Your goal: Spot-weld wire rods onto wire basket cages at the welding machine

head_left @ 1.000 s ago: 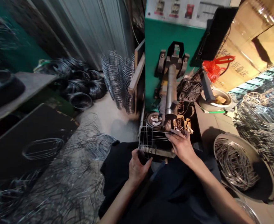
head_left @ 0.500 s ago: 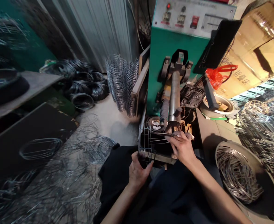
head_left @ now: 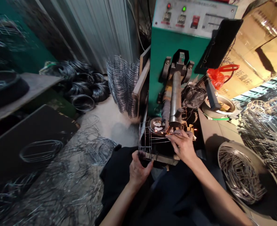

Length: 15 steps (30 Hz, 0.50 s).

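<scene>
A wire rack (head_left: 145, 138) of thin metal rods is held under the metal arm of a green spot welding machine (head_left: 176, 103). My left hand (head_left: 139, 168) grips the rack's near left corner between thumb and fingers. At the welder's tip, my right hand (head_left: 182, 142) is closed on the rack's right side, pinching wire close under the electrode. Orange sparks (head_left: 168, 129) show beside the tip. The fingers of my right hand partly hide the wire and the contact point.
Bundles of wire rings (head_left: 122, 84) stand left of the machine. A basin (head_left: 244, 175) of bent wires sits at the right, beside piled wire pieces (head_left: 268, 131). Cut wire litters the floor. A black panel (head_left: 30, 138) with an oval wire frame lies left.
Sparks have appeared at the welder's tip, and a green light has come on at the control panel. Both hands keep nearly the same place and grip.
</scene>
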Motion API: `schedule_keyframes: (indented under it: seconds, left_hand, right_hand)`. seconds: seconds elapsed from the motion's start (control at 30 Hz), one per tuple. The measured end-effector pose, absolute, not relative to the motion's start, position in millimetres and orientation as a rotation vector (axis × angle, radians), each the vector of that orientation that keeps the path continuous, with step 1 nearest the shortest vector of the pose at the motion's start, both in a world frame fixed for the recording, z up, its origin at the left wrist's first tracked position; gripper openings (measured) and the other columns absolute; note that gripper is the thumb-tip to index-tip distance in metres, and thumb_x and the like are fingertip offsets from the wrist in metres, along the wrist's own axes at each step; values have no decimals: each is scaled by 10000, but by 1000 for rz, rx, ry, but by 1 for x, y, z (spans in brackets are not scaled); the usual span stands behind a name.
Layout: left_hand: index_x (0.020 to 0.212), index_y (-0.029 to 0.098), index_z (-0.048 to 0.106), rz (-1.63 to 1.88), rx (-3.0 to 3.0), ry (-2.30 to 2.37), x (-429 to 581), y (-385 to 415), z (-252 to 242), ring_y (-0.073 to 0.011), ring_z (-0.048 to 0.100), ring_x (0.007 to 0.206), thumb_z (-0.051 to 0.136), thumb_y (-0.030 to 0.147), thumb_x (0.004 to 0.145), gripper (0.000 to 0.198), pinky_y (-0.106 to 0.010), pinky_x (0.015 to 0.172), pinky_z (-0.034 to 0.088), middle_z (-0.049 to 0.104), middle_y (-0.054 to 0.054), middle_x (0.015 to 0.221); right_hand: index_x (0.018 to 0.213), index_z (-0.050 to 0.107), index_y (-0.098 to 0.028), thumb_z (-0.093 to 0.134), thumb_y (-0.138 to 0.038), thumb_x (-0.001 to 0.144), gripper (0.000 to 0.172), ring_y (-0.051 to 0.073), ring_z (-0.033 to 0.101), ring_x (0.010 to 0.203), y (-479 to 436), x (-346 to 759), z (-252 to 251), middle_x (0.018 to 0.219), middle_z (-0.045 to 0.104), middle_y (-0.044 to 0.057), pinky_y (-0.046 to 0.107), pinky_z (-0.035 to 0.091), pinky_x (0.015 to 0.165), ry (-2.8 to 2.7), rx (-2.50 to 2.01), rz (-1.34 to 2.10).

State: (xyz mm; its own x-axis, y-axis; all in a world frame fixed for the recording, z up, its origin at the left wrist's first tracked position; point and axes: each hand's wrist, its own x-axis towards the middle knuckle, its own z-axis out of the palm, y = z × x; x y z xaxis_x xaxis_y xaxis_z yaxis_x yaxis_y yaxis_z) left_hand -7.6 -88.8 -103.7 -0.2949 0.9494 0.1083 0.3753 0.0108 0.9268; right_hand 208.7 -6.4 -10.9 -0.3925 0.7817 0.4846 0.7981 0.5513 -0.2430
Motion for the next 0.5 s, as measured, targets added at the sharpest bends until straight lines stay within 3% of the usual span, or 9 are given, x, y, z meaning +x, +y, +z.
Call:
schedule_keyframes:
  seconds: [0.13,0.37,0.5]
  left_hand:
    - [1049,243,466,1249,1417,1714,-12,-83,-100,-245,661,839,824,355,697,515,-359,807,503,643,-37,908]
    - [1019,230,480,1218,1556,1729,-24,-57,-96,-244,667,791,813,403,700,493,-357,760,528,641,-34,885]
    - [1203,196,452,1273,1607,1712,-22,-53,-110,-247,689,867,780,406,730,613,-386,823,555,661,-78,1012]
  right_hand:
    - [930,701,-231,579,-361,995,190,264,550,983,-5,213,-11,935,723,51,397,286,852,-2172,-1451,-163]
    - [886,683,-214,530,-320,1015,227,250,524,967,10,216,-9,906,695,54,378,284,819,-2140,-1473,-148]
    - [935,698,-222,539,-331,1011,207,238,545,958,6,219,-8,941,706,45,375,312,830,-2102,-1424,-86]
